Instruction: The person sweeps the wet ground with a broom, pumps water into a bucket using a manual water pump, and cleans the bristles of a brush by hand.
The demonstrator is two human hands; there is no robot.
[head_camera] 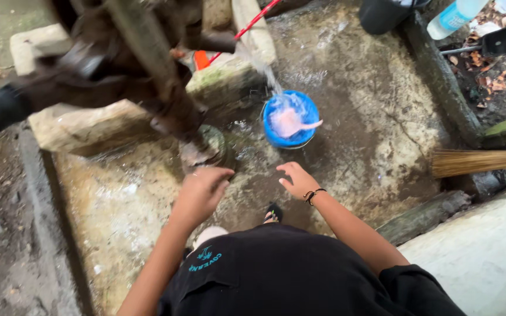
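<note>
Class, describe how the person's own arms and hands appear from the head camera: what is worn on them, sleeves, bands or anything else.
Both forearms are bare, with no gloves. The right hand has a thin dark corded band around its wrist. The left hand wears no band or ring that shows. A black short-sleeved shirt with small teal lettering covers the shoulders and upper arms.

- An outdoor washing spot by a hand pump, in a yard.
- Water pours from the spout into a blue bucket on a wet, stained concrete slab.
- Dry leaves, bare soil, mossy stones and a straw broom lie around it.
</note>
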